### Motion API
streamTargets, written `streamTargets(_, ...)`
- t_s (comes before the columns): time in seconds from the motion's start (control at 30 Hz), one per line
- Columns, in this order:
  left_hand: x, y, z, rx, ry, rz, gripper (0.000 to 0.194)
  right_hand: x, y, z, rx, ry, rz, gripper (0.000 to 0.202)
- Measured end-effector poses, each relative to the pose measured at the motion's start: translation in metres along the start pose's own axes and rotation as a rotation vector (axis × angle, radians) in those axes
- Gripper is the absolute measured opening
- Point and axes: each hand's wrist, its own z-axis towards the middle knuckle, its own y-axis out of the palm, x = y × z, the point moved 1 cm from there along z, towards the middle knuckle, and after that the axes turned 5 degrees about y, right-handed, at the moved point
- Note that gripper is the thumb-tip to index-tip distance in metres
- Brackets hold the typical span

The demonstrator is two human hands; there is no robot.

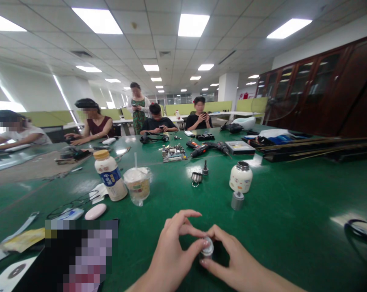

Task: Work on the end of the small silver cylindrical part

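Note:
A small silver metal cylinder [207,252] stands on the green table close to me, held between both hands. My left hand [173,249] pinches its top with thumb and a finger, while another finger stretches out above. On the cylinder's other side, my right hand [230,259] grips it between thumb and fingers. Just beyond stands a similar grey metal cylinder [237,201] with a small knob on top. Behind that is an open, lidless white bottle [241,177] with printed figures. A round metal piece with a ring [196,178] and a dark stepped fitting [205,167] are farther off.
A milky bottle with a yellow cap [111,178], a plastic cup with a straw [137,186] and a pink oval case [95,211] stand leftward. A circuit board [173,153] and power drills [206,148] lie farther back. Several people sit or stand beyond the table [281,227].

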Motion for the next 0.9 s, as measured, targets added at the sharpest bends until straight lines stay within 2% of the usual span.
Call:
streamTargets(0.13,-0.002,0.001,-0.002,0.011,0.020,-0.016,0.047,0.000,0.001,0.000,0.009,-0.002,0.009,0.018)
streamTargets(0.27,0.000,0.001,-0.003,-0.027,0.038,0.030,0.045,0.001,0.001,0.000,0.004,-0.023,0.028,0.020)
streamTargets(0.4,0.008,0.001,-0.006,-0.088,0.114,0.045,0.054,0.004,0.001,0.000,0.021,-0.026,0.017,0.021)
streamTargets(0.47,0.010,0.001,-0.007,-0.080,0.143,0.053,0.057,0.004,0.001,0.000,0.021,-0.037,0.021,0.022)
streamTargets(0.67,0.006,0.002,-0.005,-0.053,0.092,0.084,0.057,0.001,0.001,0.001,0.008,-0.042,0.030,0.019)
streamTargets(0.8,0.006,0.002,-0.005,-0.090,0.126,0.019,0.058,0.001,0.001,0.001,0.007,-0.031,0.026,0.020)
streamTargets(0.9,0.006,0.002,-0.006,-0.063,0.135,0.037,0.060,0.001,0.001,0.000,0.006,-0.040,0.040,0.019)
